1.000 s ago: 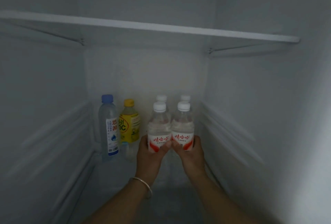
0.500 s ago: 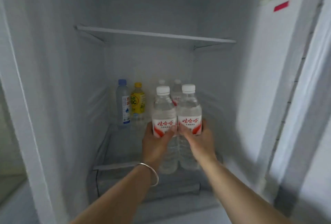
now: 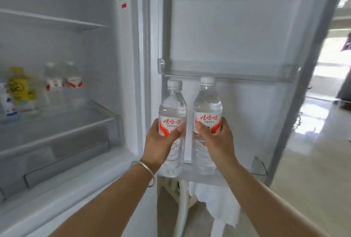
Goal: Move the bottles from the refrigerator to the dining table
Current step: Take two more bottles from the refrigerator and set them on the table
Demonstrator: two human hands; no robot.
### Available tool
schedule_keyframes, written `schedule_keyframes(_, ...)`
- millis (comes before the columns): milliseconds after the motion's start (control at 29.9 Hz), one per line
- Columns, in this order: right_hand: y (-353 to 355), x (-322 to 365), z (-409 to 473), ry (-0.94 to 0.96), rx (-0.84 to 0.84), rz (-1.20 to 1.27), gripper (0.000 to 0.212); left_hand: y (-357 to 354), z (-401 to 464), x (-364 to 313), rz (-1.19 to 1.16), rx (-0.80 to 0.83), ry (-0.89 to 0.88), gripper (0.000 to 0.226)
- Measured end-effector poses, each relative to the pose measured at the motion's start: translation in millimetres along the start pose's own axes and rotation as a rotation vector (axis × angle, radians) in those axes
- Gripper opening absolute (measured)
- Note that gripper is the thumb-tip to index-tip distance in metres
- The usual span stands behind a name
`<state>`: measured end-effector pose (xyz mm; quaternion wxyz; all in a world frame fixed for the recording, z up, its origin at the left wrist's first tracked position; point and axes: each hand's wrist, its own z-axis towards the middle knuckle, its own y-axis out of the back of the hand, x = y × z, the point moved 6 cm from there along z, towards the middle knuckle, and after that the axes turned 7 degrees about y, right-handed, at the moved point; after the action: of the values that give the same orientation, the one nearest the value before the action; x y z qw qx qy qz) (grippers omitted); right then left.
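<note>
The left hand (image 3: pixel 162 142) is wrapped around the label band of the left water bottle (image 3: pixel 171 115), thumb across the front; a silver bangle (image 3: pixel 146 170) sits on that wrist. The right hand (image 3: pixel 218 140) grips the right water bottle (image 3: pixel 207 113) in the same manner. Both bottles are upright, white-capped, clear, held side by side with a narrow gap between them, outside the refrigerator compartment (image 3: pixel 62 88) and in front of the open refrigerator door (image 3: pixel 233 33). Each label is white and red with red Chinese characters reading 娃哈哈; the smaller print is illegible. On the glass shelf (image 3: pixel 62 123) inside, blurred, stand two further bottles with red-and-white labels (image 3: pixel 63 83), a yellow-capped bottle (image 3: pixel 20 88) with a yellow label and, at the frame's left edge, a partly cut-off blue-labelled bottle (image 3: pixel 6 102). A small red sticker (image 3: pixel 123 5) marks the inner wall. Glossy floor (image 3: pixel 313 142) lies to the right.
</note>
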<state>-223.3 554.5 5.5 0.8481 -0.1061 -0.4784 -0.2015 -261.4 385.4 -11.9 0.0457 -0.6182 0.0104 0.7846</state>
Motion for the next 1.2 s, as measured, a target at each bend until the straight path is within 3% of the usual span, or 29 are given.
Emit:
schedule_keyframes(134, 130.8, -7.5, -17.4, -0.044, -0.178, -0.150, 0.039, -122.2, -37.8, 1.5, -0.018, 0.155, 0.031, 0.071)
schedule_keyframes(301, 294.1, -16.2, -43.8, -0.069, -0.319, -0.267, 0.028, -277.2, -86.9, 20.6, -0.066, 0.278, 0.096, 0.062)
schedule_keyframes(469, 422.8, -33.4, -54.2, -0.133, -0.345, -0.367, 0.049, -411.1, -130.4, 39.7, -0.198, 0.352, 0.193, 0.040)
schedule_keyframes(569, 471.7, -50.1, -47.9, -0.164, -0.320, -0.426, 0.047, -461.8, -137.2, 49.2, -0.189, 0.374, 0.241, 0.042)
schedule_keyframes(736, 520.2, -89.4, -13.3, -0.203, -0.331, -0.417, 0.046, -512.0, -109.1, 72.3, -0.100, 0.371, 0.237, 0.054)
schedule_keyframes(937, 529.7, -157.6, 65.7, -0.213, -0.256, -0.434, 0.039, -554.8, -22.7, 118.8, -0.032, 0.298, 0.281, 0.068)
schedule_keyframes(1104, 522.1, -212.9, 166.3, -0.207, -0.222, -0.418, 0.037, -589.7, 79.6, 140.0, -0.048, 0.232, 0.273, 0.058)
schedule_keyframes(1205, 511.8, -243.1, 222.9, -0.214, -0.215, -0.355, 0.047, -607.8, 138.1, 143.5, -0.061, 0.191, 0.268, 0.057)
